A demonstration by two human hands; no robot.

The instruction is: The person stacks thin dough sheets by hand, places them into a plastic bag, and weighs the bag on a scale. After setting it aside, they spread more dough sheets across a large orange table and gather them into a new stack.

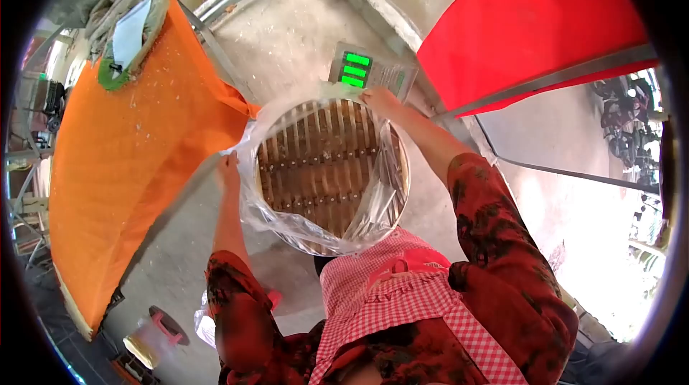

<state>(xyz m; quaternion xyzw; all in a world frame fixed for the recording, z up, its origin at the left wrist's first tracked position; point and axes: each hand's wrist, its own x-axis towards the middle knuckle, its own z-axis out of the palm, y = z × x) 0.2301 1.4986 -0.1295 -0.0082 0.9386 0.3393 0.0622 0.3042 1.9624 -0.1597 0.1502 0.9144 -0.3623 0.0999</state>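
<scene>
In front of my apron stands a round slatted basket (316,162) of brown wood or bamboo strips, with rows of small pale dots across it. A clear plastic sheet (301,231) drapes loosely around its rim and partly over its right side. At the left rim my left hand (228,166) is closed on the edge of the plastic. My right hand (384,101) pinches the plastic at the upper right rim, its fingertips partly hidden. Just beyond the basket, a digital scale display (355,69) shows three green lit windows, too blurred to read.
An orange cloth (143,162) covers a slanted surface on the left, with a mirror-like panel (131,33) at its top. To the right hangs a red cloth (531,26) above a metal bar (560,80). A clear tub (151,342) sits on the concrete floor (287,33) at lower left.
</scene>
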